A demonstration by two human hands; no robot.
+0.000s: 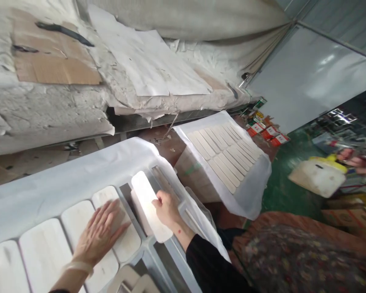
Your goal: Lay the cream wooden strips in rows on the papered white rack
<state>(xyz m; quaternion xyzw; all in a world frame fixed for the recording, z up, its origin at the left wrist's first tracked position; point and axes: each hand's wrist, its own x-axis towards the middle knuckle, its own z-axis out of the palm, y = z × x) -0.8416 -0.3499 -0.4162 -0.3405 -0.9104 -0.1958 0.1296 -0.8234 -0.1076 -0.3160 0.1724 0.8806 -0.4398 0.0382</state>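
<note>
My right hand point(167, 209) is closed round the right edge of a pale slab with rounded corners point(144, 195), its thumb on the top face. That slab is held over the grey slatted tray point(154, 254), tilted a little. My left hand point(99, 232) lies flat with its fingers stretched out on a similar slab point(129, 240) in the tray's row. Further slabs point(44, 248) lie side by side to the left. Smaller beige pieces point(134, 280) sit at the bottom of the view, partly cut off.
Past the tray, a cloth-covered box point(253, 203) carries rows of narrow pale strips point(225, 156). A plaster-crusted bench point(57, 108) with cardboard point(55, 53) and a dark curved tool point(65, 32) runs along the back. Red boxes point(270, 132) stand on the floor, and another person's arms point(350, 158) show at right, blurred.
</note>
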